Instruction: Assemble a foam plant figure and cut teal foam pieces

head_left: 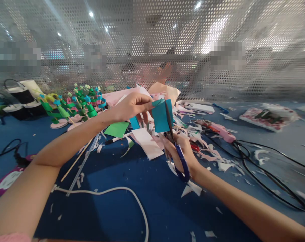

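blue paper [160, 117] is up in the air over the table [112, 215], with a blade of the scissors [182, 164] running up across its right side. left hand [132, 107] pinches its upper left, right hand [184, 148] is gripping the handles. white paper [147, 144] and green paper [117, 129] lie below, scraps [224, 166] all around, mesh [142, 43] at the back

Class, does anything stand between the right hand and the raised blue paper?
Only the scissors in the right hand, cutting across the raised blue paper near its right side. Nothing else visible is in the way.
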`<move>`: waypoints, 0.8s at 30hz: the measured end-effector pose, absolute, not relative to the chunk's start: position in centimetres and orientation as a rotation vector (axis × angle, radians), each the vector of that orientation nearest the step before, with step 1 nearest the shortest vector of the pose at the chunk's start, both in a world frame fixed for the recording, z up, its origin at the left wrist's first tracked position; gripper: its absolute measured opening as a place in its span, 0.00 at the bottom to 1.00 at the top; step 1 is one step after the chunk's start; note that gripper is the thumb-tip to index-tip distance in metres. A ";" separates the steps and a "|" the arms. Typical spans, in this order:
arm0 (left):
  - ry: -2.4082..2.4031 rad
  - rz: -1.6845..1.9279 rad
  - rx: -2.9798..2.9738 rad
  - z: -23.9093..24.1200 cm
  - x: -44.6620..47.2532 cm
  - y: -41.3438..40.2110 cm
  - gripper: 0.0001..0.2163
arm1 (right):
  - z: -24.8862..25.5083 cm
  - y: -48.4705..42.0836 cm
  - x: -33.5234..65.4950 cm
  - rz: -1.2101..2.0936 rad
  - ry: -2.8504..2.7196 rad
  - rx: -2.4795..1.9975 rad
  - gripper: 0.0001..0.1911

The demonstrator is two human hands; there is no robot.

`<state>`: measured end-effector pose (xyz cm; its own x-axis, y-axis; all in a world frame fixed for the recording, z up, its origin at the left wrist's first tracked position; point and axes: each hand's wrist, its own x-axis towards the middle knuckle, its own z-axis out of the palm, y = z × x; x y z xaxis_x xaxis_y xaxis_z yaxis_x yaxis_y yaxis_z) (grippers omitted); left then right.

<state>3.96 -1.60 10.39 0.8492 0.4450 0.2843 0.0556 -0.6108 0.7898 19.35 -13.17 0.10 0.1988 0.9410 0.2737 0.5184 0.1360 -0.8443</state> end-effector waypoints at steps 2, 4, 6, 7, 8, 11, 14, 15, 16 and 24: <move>0.361 0.646 2.159 9.9 4.2 -1.8 0.18 | 0.1 -13.2 19.3 0.575 -1.442 -1.505 0.20; 0.367 0.729 2.157 9.4 4.4 -2.2 0.17 | 0.0 -13.3 19.2 0.572 -1.446 -1.500 0.21; 0.367 0.809 2.176 8.9 4.6 -2.5 0.17 | -0.1 -13.3 19.2 0.565 -1.450 -1.489 0.21; 0.370 0.843 2.188 8.7 4.7 -2.7 0.16 | -0.1 -13.2 19.2 0.572 -1.452 -1.478 0.22; 0.374 0.873 2.198 8.5 4.7 -2.9 0.15 | -0.2 -13.2 19.2 0.582 -1.452 -1.465 0.22; 0.390 0.959 2.196 7.8 5.0 -3.4 0.13 | -0.2 -13.2 19.1 0.572 -1.455 -1.452 0.23; 0.463 1.083 2.161 6.9 5.3 -3.9 0.13 | -0.2 -13.4 18.8 0.517 -1.480 -1.493 0.23; 0.504 1.128 2.150 6.6 5.4 -4.1 0.13 | -0.1 -13.4 18.7 0.504 -1.493 -1.505 0.23; 0.543 1.173 2.141 6.3 5.6 -4.3 0.14 | -0.1 -13.5 18.6 0.496 -1.506 -1.512 0.23; 0.712 1.449 2.100 5.3 7.0 -4.8 0.10 | 0.7 -13.0 17.1 0.611 -1.389 -1.438 0.21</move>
